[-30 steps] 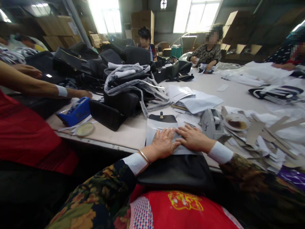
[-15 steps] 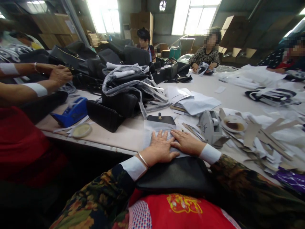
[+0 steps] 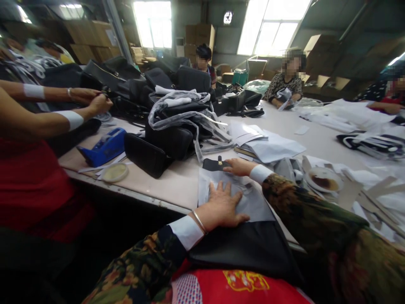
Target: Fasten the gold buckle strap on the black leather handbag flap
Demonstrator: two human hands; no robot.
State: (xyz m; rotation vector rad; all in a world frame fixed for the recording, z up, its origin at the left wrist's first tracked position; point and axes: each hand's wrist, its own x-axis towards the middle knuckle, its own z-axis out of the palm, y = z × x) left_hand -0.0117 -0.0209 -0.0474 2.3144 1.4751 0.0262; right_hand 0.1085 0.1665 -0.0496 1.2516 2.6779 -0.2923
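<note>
A black bag (image 3: 240,245) lies in front of me, its near end over the table edge, and a sheet of thin white paper (image 3: 257,211) covers its middle. My left hand (image 3: 221,205) is spread flat on this paper, fingers apart. At the bag's far end a black flap (image 3: 210,165) with a gold clasp (image 3: 220,160) sticks out beyond the paper. My right hand (image 3: 239,166) has its fingers closed at the flap's right side, beside the clasp; the thumb is hidden.
Black bags (image 3: 167,139) with wrapped straps are heaped beyond. A blue tape dispenser (image 3: 103,147) and a round dish (image 3: 114,172) stand left; papers (image 3: 275,147), a brown-stained dish (image 3: 324,179) and cardboard strips lie right. A co-worker's hands (image 3: 95,101) are at left.
My right hand has moved off the paper, forward to the flap. My left hand stays flat on the paper. The whole view has shifted slightly.
</note>
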